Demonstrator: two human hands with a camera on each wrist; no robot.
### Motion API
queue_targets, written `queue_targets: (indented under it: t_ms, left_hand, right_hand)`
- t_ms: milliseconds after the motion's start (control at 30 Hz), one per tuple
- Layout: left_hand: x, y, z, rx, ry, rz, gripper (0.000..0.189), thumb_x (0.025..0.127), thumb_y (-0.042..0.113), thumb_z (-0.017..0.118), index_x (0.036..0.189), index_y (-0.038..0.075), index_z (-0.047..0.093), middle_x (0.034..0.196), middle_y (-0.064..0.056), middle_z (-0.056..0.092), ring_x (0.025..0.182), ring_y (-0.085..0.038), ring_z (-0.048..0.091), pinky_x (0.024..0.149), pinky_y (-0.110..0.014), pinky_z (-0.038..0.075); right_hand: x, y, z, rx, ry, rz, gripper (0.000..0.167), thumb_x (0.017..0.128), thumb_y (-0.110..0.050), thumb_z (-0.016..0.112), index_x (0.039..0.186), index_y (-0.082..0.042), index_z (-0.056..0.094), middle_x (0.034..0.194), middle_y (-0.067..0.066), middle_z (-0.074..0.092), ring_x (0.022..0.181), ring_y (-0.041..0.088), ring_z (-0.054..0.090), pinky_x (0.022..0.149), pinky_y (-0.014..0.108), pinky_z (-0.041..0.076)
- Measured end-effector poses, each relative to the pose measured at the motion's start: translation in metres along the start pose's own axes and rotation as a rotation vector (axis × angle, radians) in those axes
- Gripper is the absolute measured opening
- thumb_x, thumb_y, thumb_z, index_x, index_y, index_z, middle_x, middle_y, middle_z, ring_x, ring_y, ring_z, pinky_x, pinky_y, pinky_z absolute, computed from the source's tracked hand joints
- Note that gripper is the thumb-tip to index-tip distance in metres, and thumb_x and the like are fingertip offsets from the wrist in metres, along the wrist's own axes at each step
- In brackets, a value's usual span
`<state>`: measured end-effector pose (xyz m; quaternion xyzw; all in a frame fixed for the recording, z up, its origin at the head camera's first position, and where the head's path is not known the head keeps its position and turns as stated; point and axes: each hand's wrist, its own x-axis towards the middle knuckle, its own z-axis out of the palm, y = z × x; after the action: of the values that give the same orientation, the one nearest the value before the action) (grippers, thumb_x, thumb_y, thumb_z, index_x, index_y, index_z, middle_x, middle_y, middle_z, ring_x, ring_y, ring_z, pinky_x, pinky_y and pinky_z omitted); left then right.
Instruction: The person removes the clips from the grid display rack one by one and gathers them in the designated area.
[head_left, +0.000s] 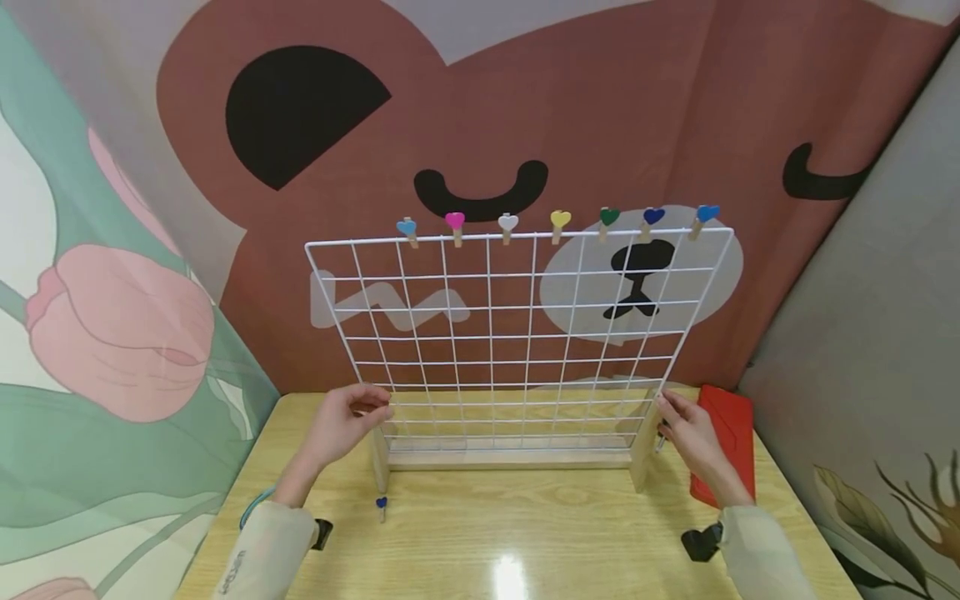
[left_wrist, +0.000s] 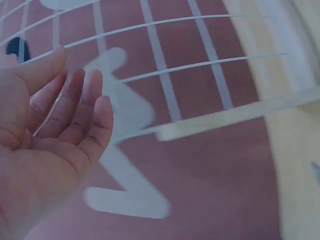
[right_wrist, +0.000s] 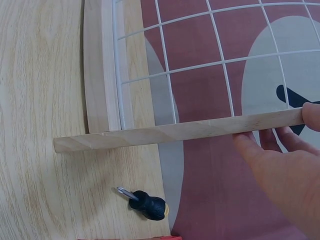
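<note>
A white wire grid (head_left: 492, 337) stands upright in a wooden stand with a long crossbar (head_left: 510, 460). Several heart-topped clothespins line its top edge, from a light blue one (head_left: 407, 227) to a blue one (head_left: 707, 213). At the stand's right side, my right hand (head_left: 692, 437) grips the upper end of the wooden post (right_wrist: 190, 132), thumb on one face and fingers on the other. My left hand (head_left: 341, 429) is beside the top of the left post, its fingers (left_wrist: 90, 100) loosely bent and holding nothing, apart from the post (left_wrist: 215, 120).
A stubby screwdriver (right_wrist: 149, 206) with a black handle lies outside the right post. Farther right is a red case (head_left: 731, 433). One dark blue heart clothespin (head_left: 382, 508) lies before the left post. Behind the table (head_left: 510, 525) hangs a bear-print curtain (head_left: 600, 108).
</note>
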<state>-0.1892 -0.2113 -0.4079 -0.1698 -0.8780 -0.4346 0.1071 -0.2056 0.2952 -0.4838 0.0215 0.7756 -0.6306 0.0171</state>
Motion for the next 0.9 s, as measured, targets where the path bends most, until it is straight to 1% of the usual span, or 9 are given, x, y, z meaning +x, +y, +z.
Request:
queue_targets:
  t_ms: [100, 167, 267, 300, 467, 600, 667, 767, 900]
  left_hand:
    - [0.01, 0.021, -0.006, 0.026, 0.028, 0.05, 0.011, 0.082, 0.006, 0.075, 0.093, 0.005, 0.071, 0.085, -0.003, 0.071, 0.07, -0.012, 0.065, 0.062, -0.025, 0.053]
    - [0.018, 0.036, -0.011, 0.06, 0.054, 0.108, 0.011, 0.081, 0.007, 0.076, 0.091, 0.007, 0.072, 0.082, -0.001, 0.071, 0.067, -0.01, 0.064, 0.06, -0.024, 0.052]
    - [0.028, 0.058, -0.018, 0.076, 0.107, 0.206, 0.011, 0.08, 0.007, 0.078, 0.09, 0.007, 0.072, 0.08, 0.0, 0.071, 0.063, -0.009, 0.063, 0.057, -0.024, 0.052]
    - [0.032, 0.065, -0.02, 0.079, 0.125, 0.236, 0.011, 0.08, 0.007, 0.078, 0.09, 0.006, 0.072, 0.08, 0.0, 0.071, 0.064, -0.009, 0.063, 0.058, -0.023, 0.052]
    - [0.05, 0.095, -0.035, 0.091, 0.204, 0.336, 0.012, 0.08, 0.005, 0.077, 0.09, 0.004, 0.072, 0.082, -0.003, 0.071, 0.066, -0.013, 0.065, 0.061, -0.016, 0.05]
    - [0.064, 0.109, -0.047, 0.1, 0.26, 0.402, 0.014, 0.08, 0.002, 0.077, 0.092, 0.003, 0.073, 0.085, -0.005, 0.071, 0.068, -0.016, 0.066, 0.066, -0.012, 0.05]
    - [0.069, 0.114, -0.051, 0.101, 0.292, 0.416, 0.015, 0.08, 0.003, 0.076, 0.095, 0.003, 0.073, 0.087, -0.005, 0.072, 0.072, -0.018, 0.067, 0.07, -0.015, 0.051]
    - [0.074, 0.121, -0.056, 0.089, 0.334, 0.425, 0.017, 0.081, 0.005, 0.076, 0.098, 0.002, 0.073, 0.09, -0.006, 0.072, 0.079, -0.014, 0.067, 0.076, -0.018, 0.052]
    - [0.083, 0.133, -0.063, 0.081, 0.389, 0.445, 0.02, 0.08, 0.006, 0.077, 0.099, 0.001, 0.072, 0.09, -0.008, 0.072, 0.079, -0.007, 0.062, 0.071, -0.017, 0.049]
  right_hand:
    - [-0.001, 0.001, -0.001, -0.012, 0.005, 0.003, 0.064, 0.105, -0.033, 0.035, 0.148, 0.01, 0.014, 0.149, 0.032, 0.022, 0.135, 0.041, 0.027, 0.104, 0.045, 0.031]
    - [-0.001, 0.002, -0.001, -0.019, 0.006, 0.005, 0.064, 0.105, -0.033, 0.035, 0.148, 0.01, 0.014, 0.149, 0.033, 0.022, 0.134, 0.041, 0.028, 0.104, 0.045, 0.032]
    - [-0.001, 0.002, -0.001, -0.022, 0.003, 0.002, 0.064, 0.105, -0.033, 0.035, 0.149, 0.009, 0.014, 0.149, 0.032, 0.022, 0.135, 0.042, 0.027, 0.104, 0.046, 0.031]
    - [-0.001, 0.002, -0.001, -0.023, 0.001, 0.0, 0.065, 0.105, -0.034, 0.035, 0.149, 0.009, 0.014, 0.15, 0.032, 0.022, 0.135, 0.042, 0.027, 0.104, 0.046, 0.031]
    - [0.001, -0.001, -0.002, -0.023, 0.0, -0.004, 0.065, 0.105, -0.035, 0.034, 0.149, 0.009, 0.014, 0.15, 0.031, 0.021, 0.135, 0.041, 0.026, 0.104, 0.045, 0.031]
    - [0.001, -0.002, -0.001, -0.024, 0.009, -0.005, 0.065, 0.105, -0.035, 0.034, 0.148, 0.01, 0.015, 0.15, 0.031, 0.022, 0.135, 0.042, 0.027, 0.103, 0.045, 0.031]
    - [0.0, -0.002, -0.001, -0.022, 0.011, -0.006, 0.065, 0.105, -0.034, 0.034, 0.148, 0.01, 0.015, 0.149, 0.031, 0.022, 0.135, 0.042, 0.027, 0.104, 0.046, 0.031]
    - [0.0, -0.002, -0.001, -0.014, 0.009, -0.005, 0.065, 0.105, -0.033, 0.034, 0.148, 0.01, 0.014, 0.15, 0.032, 0.02, 0.135, 0.042, 0.026, 0.104, 0.047, 0.03]
    - [-0.002, -0.001, -0.002, -0.011, 0.013, 0.004, 0.064, 0.105, -0.032, 0.034, 0.148, 0.01, 0.014, 0.151, 0.031, 0.019, 0.136, 0.042, 0.025, 0.105, 0.047, 0.03]
